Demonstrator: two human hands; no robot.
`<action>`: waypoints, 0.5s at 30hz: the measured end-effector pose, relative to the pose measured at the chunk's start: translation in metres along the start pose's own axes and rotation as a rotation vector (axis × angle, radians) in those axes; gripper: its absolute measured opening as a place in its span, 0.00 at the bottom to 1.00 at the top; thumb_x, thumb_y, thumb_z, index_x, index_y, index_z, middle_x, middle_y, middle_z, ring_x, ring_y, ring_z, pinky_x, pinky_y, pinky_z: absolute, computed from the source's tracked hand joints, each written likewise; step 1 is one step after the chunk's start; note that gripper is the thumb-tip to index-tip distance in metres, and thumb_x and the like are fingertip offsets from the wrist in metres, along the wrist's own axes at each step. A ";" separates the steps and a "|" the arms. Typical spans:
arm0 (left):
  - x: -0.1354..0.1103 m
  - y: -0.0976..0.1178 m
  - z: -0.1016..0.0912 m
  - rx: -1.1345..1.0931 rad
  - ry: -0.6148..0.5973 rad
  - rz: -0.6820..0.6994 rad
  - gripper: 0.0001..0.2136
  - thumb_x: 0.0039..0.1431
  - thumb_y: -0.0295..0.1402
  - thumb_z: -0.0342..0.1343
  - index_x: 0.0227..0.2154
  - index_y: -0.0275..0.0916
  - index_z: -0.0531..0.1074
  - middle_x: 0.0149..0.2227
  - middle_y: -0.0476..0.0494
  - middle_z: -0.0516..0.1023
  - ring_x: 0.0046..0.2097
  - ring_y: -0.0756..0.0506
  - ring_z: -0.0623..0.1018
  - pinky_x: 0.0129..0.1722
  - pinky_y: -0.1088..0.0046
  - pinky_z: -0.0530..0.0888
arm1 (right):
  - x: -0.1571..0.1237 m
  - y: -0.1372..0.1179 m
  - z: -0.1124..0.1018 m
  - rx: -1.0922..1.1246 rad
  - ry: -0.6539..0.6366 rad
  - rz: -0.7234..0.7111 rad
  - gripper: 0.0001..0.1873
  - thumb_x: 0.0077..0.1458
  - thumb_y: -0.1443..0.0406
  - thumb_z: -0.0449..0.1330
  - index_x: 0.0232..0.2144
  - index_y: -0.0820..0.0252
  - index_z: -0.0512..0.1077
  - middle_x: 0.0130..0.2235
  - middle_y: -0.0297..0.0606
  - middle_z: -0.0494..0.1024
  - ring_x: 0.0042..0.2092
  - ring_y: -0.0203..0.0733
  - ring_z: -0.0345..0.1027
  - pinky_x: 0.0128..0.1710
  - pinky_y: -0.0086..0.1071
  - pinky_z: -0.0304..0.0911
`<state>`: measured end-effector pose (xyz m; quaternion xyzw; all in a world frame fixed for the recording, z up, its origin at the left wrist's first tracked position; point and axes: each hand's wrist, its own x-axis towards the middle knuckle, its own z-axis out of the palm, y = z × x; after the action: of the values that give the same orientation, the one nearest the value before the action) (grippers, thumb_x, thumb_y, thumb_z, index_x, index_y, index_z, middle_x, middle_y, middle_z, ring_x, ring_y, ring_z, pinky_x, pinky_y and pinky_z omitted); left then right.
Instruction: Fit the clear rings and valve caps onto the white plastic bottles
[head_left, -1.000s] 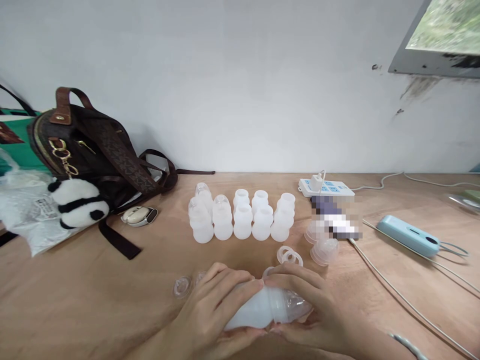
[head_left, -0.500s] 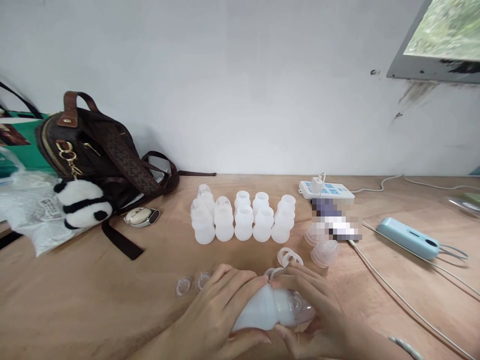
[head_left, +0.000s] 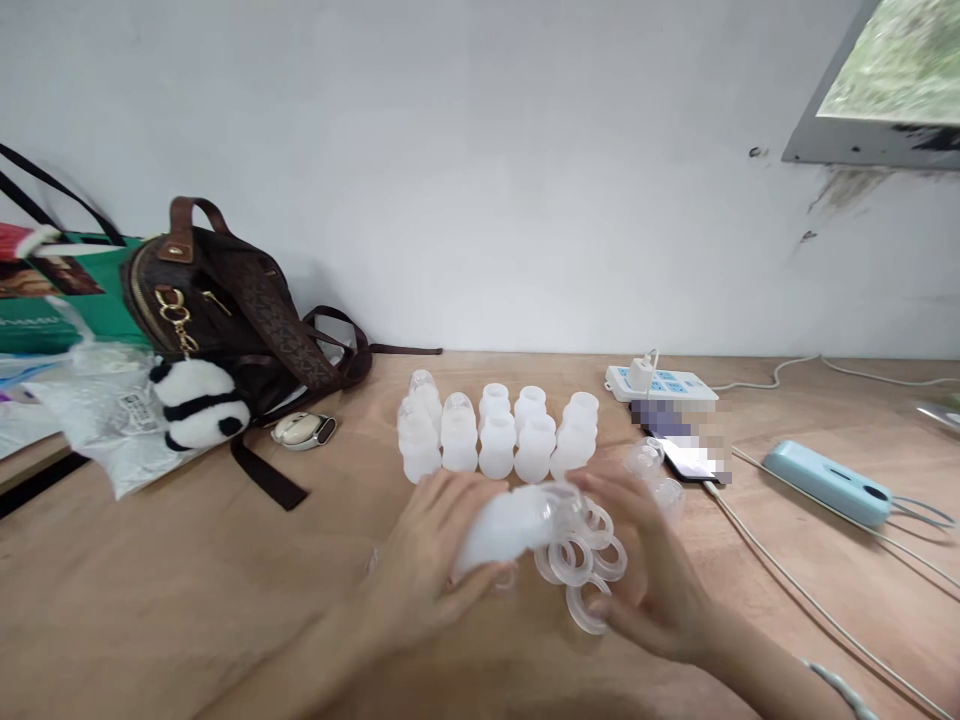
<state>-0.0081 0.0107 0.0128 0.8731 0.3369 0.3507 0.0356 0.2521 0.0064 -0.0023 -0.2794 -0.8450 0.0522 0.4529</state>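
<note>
White bottle (head_left: 499,528): lying nearly on its side in front of the standing bottles, clear end (head_left: 568,505) toward the right. That end is blurred, so I cannot tell how it seats on the body.

Left hand (head_left: 431,555): I have it wrapped around the body, fingers over the top, thumb below. In my judgement the grip should stay on the firm middle, snug but without squeezing, as the wall may flex.

Right hand (head_left: 652,560): fingers spread and curved, thumb well apart from them, gripping nothing that I can make out. Its fingertips come close to the clear end; contact cannot be told. The thumb overlaps the nearest of the loose rings (head_left: 576,615); again, touching or above it, I cannot say.

Handling note: the rings overlap one another, so I judge a light pinch on one rim better than a sweep, which could scatter them. I would keep the bottle's axis steady and in line with the right palm.

Farther out: standing bottles (head_left: 497,450) in two rows behind, some with clear tops; clear caps (head_left: 667,497) just beyond the right hand, easily knocked.
</note>
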 end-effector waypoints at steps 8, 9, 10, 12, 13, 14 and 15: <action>0.011 -0.029 -0.005 -0.525 0.099 -0.573 0.18 0.56 0.34 0.64 0.47 0.42 0.65 0.48 0.38 0.82 0.51 0.36 0.82 0.49 0.52 0.79 | 0.003 0.011 -0.009 -0.053 0.086 0.134 0.19 0.64 0.65 0.55 0.57 0.57 0.63 0.51 0.48 0.73 0.53 0.53 0.69 0.48 0.47 0.69; 0.010 -0.033 -0.001 -0.564 0.075 -0.596 0.18 0.55 0.34 0.64 0.46 0.41 0.65 0.47 0.38 0.83 0.49 0.36 0.83 0.49 0.52 0.79 | 0.002 0.011 -0.007 -0.057 0.061 0.146 0.18 0.65 0.65 0.55 0.56 0.57 0.64 0.51 0.48 0.73 0.53 0.52 0.69 0.48 0.46 0.69; 0.010 -0.036 0.002 -0.574 0.054 -0.617 0.18 0.54 0.33 0.64 0.45 0.41 0.65 0.46 0.38 0.83 0.48 0.36 0.83 0.48 0.52 0.79 | 0.000 0.010 -0.006 -0.062 0.038 0.147 0.17 0.65 0.65 0.55 0.56 0.57 0.64 0.50 0.48 0.73 0.52 0.52 0.70 0.48 0.44 0.70; 0.008 -0.041 0.006 -0.546 0.031 -0.648 0.18 0.53 0.33 0.64 0.45 0.40 0.65 0.44 0.37 0.84 0.47 0.36 0.84 0.47 0.52 0.80 | -0.001 0.008 -0.006 -0.073 0.007 0.132 0.15 0.66 0.66 0.55 0.54 0.57 0.65 0.50 0.47 0.73 0.51 0.50 0.70 0.47 0.42 0.70; 0.007 -0.042 0.007 -0.530 0.028 -0.659 0.19 0.53 0.33 0.64 0.46 0.40 0.65 0.45 0.37 0.84 0.47 0.36 0.83 0.46 0.53 0.80 | -0.002 0.006 -0.006 -0.078 -0.002 0.121 0.14 0.66 0.66 0.55 0.53 0.57 0.66 0.49 0.46 0.73 0.51 0.49 0.70 0.46 0.41 0.70; 0.006 -0.043 0.006 -0.518 0.026 -0.669 0.19 0.53 0.34 0.65 0.46 0.40 0.66 0.45 0.36 0.84 0.47 0.35 0.83 0.46 0.53 0.80 | -0.002 0.004 -0.006 -0.081 -0.009 0.112 0.13 0.66 0.67 0.55 0.52 0.57 0.66 0.48 0.46 0.73 0.50 0.48 0.70 0.46 0.40 0.70; 0.006 -0.043 0.004 -0.505 0.023 -0.677 0.19 0.52 0.34 0.65 0.45 0.39 0.67 0.45 0.36 0.84 0.47 0.34 0.83 0.46 0.53 0.80 | -0.003 0.002 -0.007 -0.084 -0.014 0.108 0.12 0.66 0.67 0.55 0.52 0.57 0.67 0.48 0.46 0.73 0.50 0.48 0.70 0.46 0.39 0.71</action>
<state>-0.0262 0.0478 0.0002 0.6729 0.5086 0.4003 0.3581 0.2597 0.0059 -0.0010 -0.3429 -0.8334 0.0432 0.4313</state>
